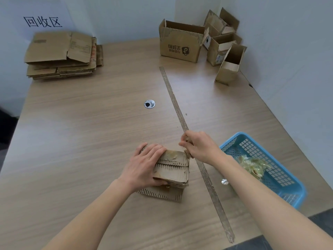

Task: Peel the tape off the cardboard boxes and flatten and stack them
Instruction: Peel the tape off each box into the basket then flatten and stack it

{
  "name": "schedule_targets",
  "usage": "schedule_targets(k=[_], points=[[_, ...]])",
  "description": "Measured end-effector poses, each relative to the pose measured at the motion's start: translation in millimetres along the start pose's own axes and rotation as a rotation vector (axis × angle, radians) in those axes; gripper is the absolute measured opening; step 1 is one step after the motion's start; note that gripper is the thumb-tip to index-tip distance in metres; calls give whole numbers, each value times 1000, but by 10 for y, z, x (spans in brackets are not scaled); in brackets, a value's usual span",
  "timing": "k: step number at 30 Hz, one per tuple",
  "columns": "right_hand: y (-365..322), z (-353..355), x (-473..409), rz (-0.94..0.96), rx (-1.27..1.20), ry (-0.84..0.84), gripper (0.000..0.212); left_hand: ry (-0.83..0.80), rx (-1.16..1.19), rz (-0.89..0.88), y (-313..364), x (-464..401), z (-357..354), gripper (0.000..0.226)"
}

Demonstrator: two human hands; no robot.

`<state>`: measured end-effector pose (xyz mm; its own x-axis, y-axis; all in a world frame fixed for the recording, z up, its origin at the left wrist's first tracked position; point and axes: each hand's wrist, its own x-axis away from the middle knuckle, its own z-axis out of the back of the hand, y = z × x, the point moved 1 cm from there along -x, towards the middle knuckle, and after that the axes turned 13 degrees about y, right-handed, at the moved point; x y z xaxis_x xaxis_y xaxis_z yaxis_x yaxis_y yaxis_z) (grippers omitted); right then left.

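A small worn cardboard box stands on the wooden table near its front edge. My left hand grips the box's left side, fingers over its top and thumb at its front. At the box's far right corner, my right hand pinches a scrap of tape. A pile of flattened cardboard lies at the far left corner. Several open boxes stand at the far right corner.
A blue plastic basket with crumpled tape sits to the right, at the table's edge. A long strip runs along the table from back to front. A round cable hole marks the middle. White walls enclose the back and right.
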<state>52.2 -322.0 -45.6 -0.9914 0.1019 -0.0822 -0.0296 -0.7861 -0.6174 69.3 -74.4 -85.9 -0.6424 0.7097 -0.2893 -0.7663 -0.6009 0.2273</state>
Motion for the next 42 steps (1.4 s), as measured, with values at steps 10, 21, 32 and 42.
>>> schedule_targets(k=[10, 21, 32, 42], points=[[35, 177, 488, 19, -131, -123, 21, -32, 23, 9, -114, -104, 173, 122], [-63, -167, 817, 146, -134, 173, 5, 130, 542, 660, 367, -61, 76, 60], [-88, 123, 487, -99, -62, -74, 13, 59, 624, 637, 345, -35, -118, 98], [-80, 36, 756, -187, -386, -44, 17, 68, 693, 696, 454, -14, -194, 111]])
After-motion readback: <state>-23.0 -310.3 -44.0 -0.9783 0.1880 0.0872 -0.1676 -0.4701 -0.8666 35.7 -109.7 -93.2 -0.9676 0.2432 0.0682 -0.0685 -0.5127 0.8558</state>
